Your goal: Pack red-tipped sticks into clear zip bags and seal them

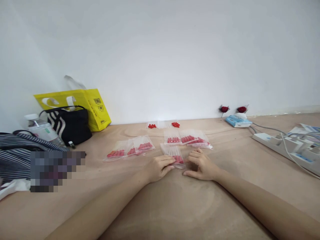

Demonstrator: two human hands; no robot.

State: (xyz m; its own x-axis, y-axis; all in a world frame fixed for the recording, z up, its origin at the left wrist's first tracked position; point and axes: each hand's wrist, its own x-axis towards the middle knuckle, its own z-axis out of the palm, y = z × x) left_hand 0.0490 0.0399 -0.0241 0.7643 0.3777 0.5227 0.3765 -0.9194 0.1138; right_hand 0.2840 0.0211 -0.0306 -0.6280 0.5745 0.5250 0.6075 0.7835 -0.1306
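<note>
A clear zip bag [178, 159] with several small red pieces lies on the table between my hands. My left hand [160, 169] rests on the table, its fingertips on the bag's left edge and its thumb held apart below them. At the bag's right side, my right hand [202, 166] lies with bent, spread fingers and nothing visible in them. Just beyond sits a zip bag [173, 140] of red pieces, with overlapping similar bags [191, 138] to its right. More filled bags [117, 152] overlap to the left. What exactly the red pieces are is too small to tell.
Two small red piles [152, 126] [175, 124] lie on clear plastic by the wall. At left stand a yellow bag [100, 113], a black bag [75, 125] and a bottle [46, 130]. At right are a tissue pack [238, 121], a corded power strip [287, 150] and red flowers [242, 109].
</note>
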